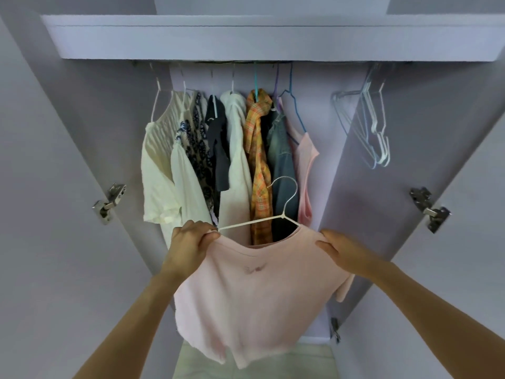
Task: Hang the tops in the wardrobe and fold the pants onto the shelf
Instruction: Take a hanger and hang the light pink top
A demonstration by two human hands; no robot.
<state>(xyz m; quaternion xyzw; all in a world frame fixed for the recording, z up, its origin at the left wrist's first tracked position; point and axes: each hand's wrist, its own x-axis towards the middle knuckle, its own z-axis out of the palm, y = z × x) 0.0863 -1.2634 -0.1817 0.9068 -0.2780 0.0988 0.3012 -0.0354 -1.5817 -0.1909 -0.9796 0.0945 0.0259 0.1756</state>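
Risk: pink top (259, 283) half on hanger (262, 218). Left hand (191, 239) pinches bare collar end, right hand (334, 246) grips clothed shoulder. Loose side may slip off before reaching rail (213, 62).

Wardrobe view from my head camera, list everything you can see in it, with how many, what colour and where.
Pink top: one, pale pink, front centre, partly on the white hanger.
White hanger: one, its right end inside the top's neck, its left arm bare.
Hanging garments: about eight, cream, patterned, dark, white, orange plaid, denim, pink, on the rail's left and middle.
Empty hangers: a bunch, white and pale blue, on the rail's right; exact count unclear.
Shelf: one, lilac, above the rail.
Door hinges: two, metal, one each side.
Left hand: pinches the top's left shoulder.
Right hand: grips the top's right shoulder.
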